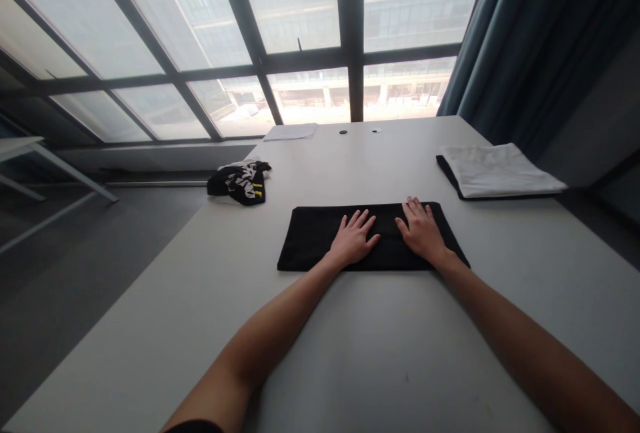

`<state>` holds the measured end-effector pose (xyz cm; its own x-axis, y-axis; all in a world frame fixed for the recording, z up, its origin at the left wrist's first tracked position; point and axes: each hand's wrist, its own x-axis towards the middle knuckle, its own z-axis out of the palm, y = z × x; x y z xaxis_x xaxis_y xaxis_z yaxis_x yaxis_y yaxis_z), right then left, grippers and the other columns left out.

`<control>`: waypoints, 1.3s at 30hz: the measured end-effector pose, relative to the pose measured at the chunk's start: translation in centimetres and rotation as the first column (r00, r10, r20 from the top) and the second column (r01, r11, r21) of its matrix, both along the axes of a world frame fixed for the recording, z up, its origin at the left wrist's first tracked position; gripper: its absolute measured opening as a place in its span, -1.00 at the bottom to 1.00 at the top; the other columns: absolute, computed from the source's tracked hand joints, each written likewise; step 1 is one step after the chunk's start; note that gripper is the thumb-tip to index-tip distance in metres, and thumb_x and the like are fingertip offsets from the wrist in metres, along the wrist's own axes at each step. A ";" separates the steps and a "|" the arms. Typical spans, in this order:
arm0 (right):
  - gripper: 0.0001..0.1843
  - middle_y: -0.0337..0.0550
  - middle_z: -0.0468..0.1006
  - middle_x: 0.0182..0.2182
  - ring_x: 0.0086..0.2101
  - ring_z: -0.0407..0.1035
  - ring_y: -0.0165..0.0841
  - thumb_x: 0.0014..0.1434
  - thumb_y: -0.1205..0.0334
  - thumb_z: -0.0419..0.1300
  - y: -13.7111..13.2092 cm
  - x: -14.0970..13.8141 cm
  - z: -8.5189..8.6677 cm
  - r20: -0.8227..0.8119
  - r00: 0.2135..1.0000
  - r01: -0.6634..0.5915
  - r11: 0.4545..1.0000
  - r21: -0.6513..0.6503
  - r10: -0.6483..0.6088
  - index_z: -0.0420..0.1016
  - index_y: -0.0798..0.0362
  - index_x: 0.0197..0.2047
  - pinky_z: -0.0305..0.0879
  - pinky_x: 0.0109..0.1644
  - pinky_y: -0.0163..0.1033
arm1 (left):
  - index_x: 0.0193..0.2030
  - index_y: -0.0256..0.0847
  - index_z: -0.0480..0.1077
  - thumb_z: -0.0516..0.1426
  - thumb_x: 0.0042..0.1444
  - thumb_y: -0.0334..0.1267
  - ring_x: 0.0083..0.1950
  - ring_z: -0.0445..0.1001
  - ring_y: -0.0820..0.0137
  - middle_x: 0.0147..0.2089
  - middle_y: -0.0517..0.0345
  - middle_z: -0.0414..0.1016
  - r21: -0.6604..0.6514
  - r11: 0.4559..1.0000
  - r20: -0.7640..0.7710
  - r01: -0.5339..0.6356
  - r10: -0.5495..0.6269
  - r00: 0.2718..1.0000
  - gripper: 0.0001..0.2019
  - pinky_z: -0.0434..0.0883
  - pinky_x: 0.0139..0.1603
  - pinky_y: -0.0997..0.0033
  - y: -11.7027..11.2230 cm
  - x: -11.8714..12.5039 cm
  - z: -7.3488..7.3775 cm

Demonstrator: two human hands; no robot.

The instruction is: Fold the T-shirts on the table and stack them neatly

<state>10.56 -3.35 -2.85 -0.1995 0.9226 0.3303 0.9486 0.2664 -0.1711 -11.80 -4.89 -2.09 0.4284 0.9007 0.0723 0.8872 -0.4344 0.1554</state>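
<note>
A black folded cloth [310,240] lies flat on the white table, a wide rectangle with its long side across in front of me. My left hand [353,238] rests palm down near its middle, fingers spread. Toward the cloth's right end, my right hand [421,228] also lies flat with the fingers stretched out, its fingertips close to the far edge. Neither hand grips anything. Parts of the cloth under both palms are hidden.
On the right of the white table [350,353] sits a folded white cloth [500,170] over a black one. A crumpled black-and-white cloth [243,181] with yellow marks lies at the left edge. White sheets [290,132] lie at the far edge, near two round holes. Windows and a curtain [530,40] stand beyond.
</note>
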 end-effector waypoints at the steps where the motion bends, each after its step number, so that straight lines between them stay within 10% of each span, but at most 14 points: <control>1: -0.34 0.15 0.08 0.43 0.42 -0.10 -0.12 0.42 0.04 -0.17 0.1 -0.2 -0.2 -0.002 0.999 -0.032 0.999 -0.025 0.032 0.18 0.30 0.40 -0.18 0.45 0.10 | 0.49 -0.04 0.05 -0.15 0.38 0.18 0.56 -0.16 0.17 0.56 0.13 -0.10 0.003 1.000 -0.001 0.000 0.000 1.000 -0.36 -0.10 0.50 -0.10 0.0 0.0 0.0; 16: -0.34 0.15 0.10 0.42 0.41 -0.08 -0.12 0.41 0.04 -0.14 0.6 -0.4 -1.2 -0.026 1.000 -0.020 0.989 -0.148 0.016 0.18 0.29 0.40 -0.16 0.46 0.09 | 0.48 -0.06 0.07 -0.15 0.38 0.17 0.56 -0.15 0.17 0.56 0.12 -0.08 0.016 1.000 0.009 0.000 0.000 1.000 -0.36 -0.09 0.50 -0.11 -0.1 0.0 0.0; 29: -0.28 0.37 0.13 0.38 0.38 -0.02 0.05 0.40 -0.01 -0.16 1.3 2.0 -1.4 -0.034 0.961 0.271 0.961 -0.047 -0.273 0.19 0.42 0.37 -0.09 0.39 0.20 | 0.49 -0.06 0.06 -0.16 0.38 0.19 0.56 -0.15 0.17 0.56 0.12 -0.09 0.010 1.000 0.014 0.004 -0.004 1.000 -0.35 -0.10 0.50 -0.12 0.0 -0.1 -0.2; 39: -0.33 0.11 0.09 0.43 0.42 -0.10 -0.16 0.41 0.01 -0.14 0.2 -0.6 -1.0 -0.019 0.986 -0.166 0.978 -0.130 0.165 0.16 0.26 0.41 -0.15 0.46 0.05 | 0.49 -0.04 0.06 -0.15 0.38 0.18 0.56 -0.16 0.18 0.56 0.13 -0.08 0.024 1.000 0.014 -0.002 0.002 1.000 -0.36 -0.09 0.50 -0.09 0.1 0.0 -0.4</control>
